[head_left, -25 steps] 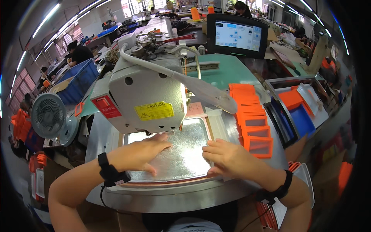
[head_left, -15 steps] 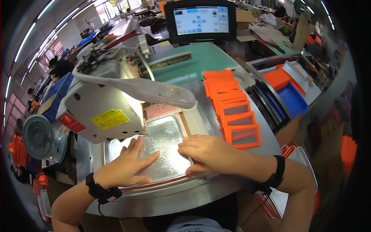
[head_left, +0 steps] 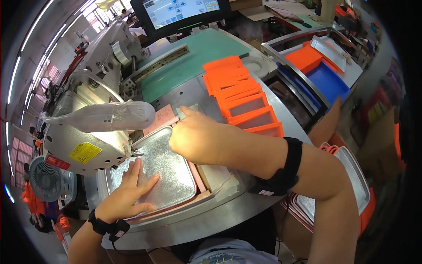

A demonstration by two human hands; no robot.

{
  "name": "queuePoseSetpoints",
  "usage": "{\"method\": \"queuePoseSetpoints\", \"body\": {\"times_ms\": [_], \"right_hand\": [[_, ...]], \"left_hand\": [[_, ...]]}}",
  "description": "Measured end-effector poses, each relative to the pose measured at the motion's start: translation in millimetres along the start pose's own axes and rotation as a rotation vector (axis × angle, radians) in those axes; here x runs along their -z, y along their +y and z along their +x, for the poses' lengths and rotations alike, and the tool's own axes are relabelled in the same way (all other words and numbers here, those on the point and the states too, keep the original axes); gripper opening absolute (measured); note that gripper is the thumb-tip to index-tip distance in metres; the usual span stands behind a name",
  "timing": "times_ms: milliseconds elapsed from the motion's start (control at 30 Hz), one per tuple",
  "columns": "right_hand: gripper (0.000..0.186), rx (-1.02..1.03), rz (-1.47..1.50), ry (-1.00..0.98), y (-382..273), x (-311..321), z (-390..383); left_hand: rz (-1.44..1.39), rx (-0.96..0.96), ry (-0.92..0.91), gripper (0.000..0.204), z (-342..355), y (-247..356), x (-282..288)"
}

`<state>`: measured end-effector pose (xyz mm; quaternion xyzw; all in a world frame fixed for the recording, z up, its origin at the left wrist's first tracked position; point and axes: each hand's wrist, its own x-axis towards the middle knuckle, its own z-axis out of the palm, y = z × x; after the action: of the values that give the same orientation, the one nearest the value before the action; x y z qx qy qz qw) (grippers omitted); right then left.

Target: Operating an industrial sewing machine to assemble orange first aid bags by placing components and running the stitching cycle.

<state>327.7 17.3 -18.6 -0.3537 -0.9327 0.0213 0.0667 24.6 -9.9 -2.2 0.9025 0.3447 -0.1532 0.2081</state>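
A shiny silver panel [head_left: 169,176] with rounded corners and a raised pale rim lies in a pink-edged frame [head_left: 200,178] on the metal worktable. My left hand [head_left: 128,190] rests open on its near left part, fingers spread. At the panel's far right corner is my right hand [head_left: 198,138], its fingers curled and its index finger reaching forward. Whatever those fingers hold, if anything, is hidden. The white sewing machine head [head_left: 83,141] stands just beyond my left hand, its lit needle area over the panel. A clear plastic guard [head_left: 110,116] juts from it.
An overlapping row of orange-framed mesh pieces [head_left: 246,105] lies right of my right hand. Behind are a green plate [head_left: 189,66] and a control screen [head_left: 180,11]. A blue tray [head_left: 327,83] sits far right; stacked silver panels [head_left: 354,176] stand beside my right elbow. A fan [head_left: 46,178] is left.
My right hand has moved from the panel's right edge forward to its far right corner, and its fingers have curled. My left hand stays on the panel. The view has shifted right.
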Motion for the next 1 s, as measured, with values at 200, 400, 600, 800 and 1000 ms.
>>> {"method": "queuePoseSetpoints", "body": {"times_ms": [200, 400, 600, 800, 1000], "right_hand": [[0.067, -0.088, 0.021, -0.245, -8, 12, -2], [0.071, -0.158, -0.046, -0.455, -32, 30, 11], [0.051, -0.258, 0.099, -0.431, -35, 25, 14], [0.083, -0.322, 0.015, -0.642, -56, 22, 29], [0.073, -0.342, -0.038, -0.625, -57, 30, 30]], "left_hand": [[-0.058, 0.000, 0.034, 0.082, -3, -3, -2], [-0.095, -0.026, 0.098, 0.080, -5, -12, -14], [-0.081, 0.004, 0.093, 0.079, -3, -5, -12], [-0.086, 0.011, 0.108, 0.079, -4, -4, -12], [-0.086, 0.004, 0.120, 0.079, -6, -4, -13]]}}
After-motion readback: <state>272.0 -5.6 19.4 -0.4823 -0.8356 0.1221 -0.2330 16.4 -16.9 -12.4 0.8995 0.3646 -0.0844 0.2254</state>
